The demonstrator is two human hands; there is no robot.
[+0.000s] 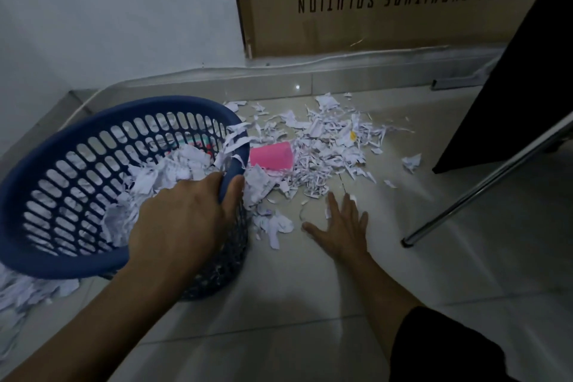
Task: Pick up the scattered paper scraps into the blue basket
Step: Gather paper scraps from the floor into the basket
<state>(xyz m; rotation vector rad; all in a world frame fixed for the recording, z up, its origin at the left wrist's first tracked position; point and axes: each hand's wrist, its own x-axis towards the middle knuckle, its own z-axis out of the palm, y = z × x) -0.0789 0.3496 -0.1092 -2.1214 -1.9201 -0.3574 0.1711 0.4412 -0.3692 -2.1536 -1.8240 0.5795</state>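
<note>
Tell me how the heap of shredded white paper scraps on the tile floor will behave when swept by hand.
The shredded white paper scraps look thin and curled, so probably light and floppy, likely scattering rather than moving as one. The glossy tile floor should let them slide easily. The open right hand, flat beside them, may miss tiny bits.

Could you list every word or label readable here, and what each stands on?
"LIVING FURNITURE SOLUTION" on the cardboard box against the wall, printed upside down; the first word is partly cut off.
Print on the paper scraps: too small and blurred to read.
Pink card and blue basket: no text visible.
</note>
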